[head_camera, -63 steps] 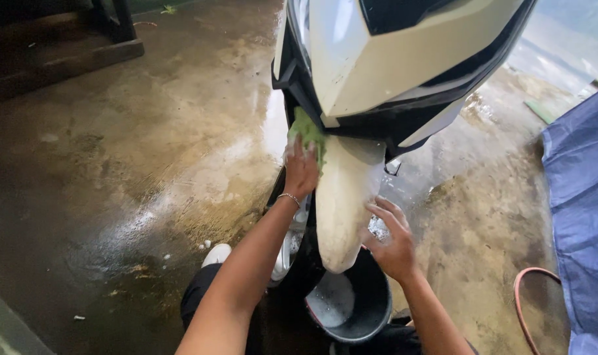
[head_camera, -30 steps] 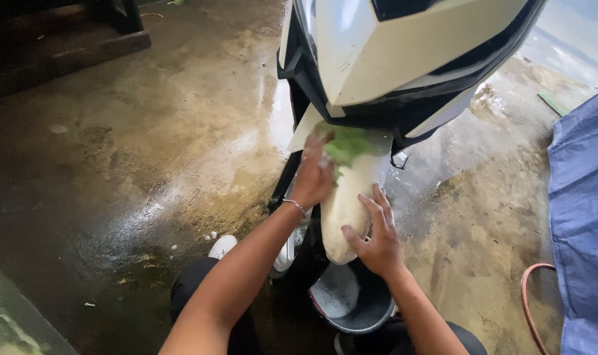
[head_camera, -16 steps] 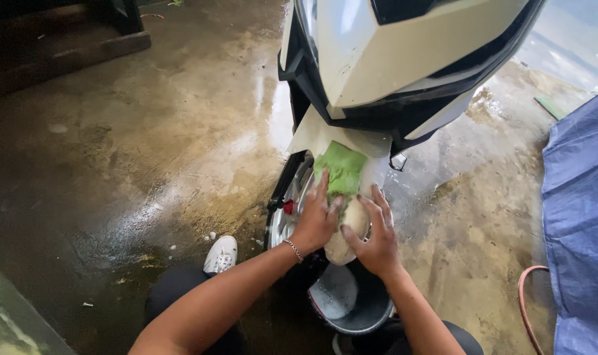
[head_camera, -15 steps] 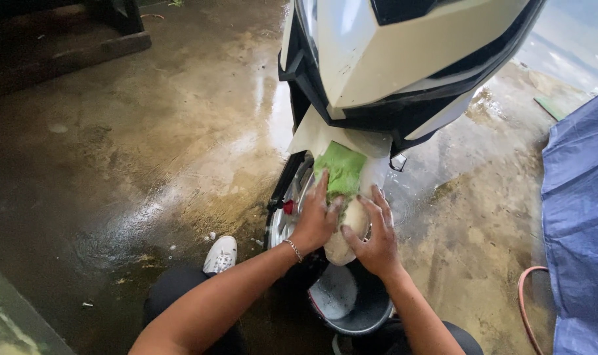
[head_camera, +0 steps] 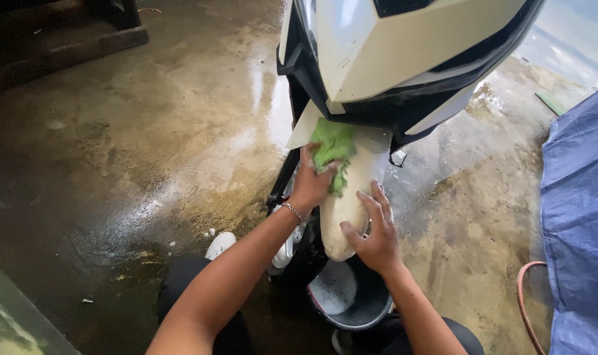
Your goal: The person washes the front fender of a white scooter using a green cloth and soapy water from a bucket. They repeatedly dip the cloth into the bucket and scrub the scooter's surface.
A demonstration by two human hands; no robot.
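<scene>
Head view: no packages, labels or signs can be made out. A cream scooter (head_camera: 404, 52) with glossy angular panels and black trim fills the top; below its nose runs a smooth, rounded cream fender (head_camera: 351, 197) over the front wheel. The left hand (head_camera: 310, 184) presses a crumpled green cloth (head_camera: 332, 148) against the upper fender, fingers curled over the cloth's lower edge and gripping it, wrist bent back, a thin chain bracelet (head_camera: 291, 210) on it. The right hand (head_camera: 376, 233) lies flat on the fender's lower right side, fingers spread and wrapped loosely round the curve, holding nothing else. Both forearms reach up from the bottom edge. A dark round bucket (head_camera: 351, 306) sits under the fender tip. The concrete floor (head_camera: 148, 151) is wet and shiny. A blue tarp (head_camera: 578, 217) hangs at right, a reddish hose (head_camera: 526, 296) beside it
</scene>
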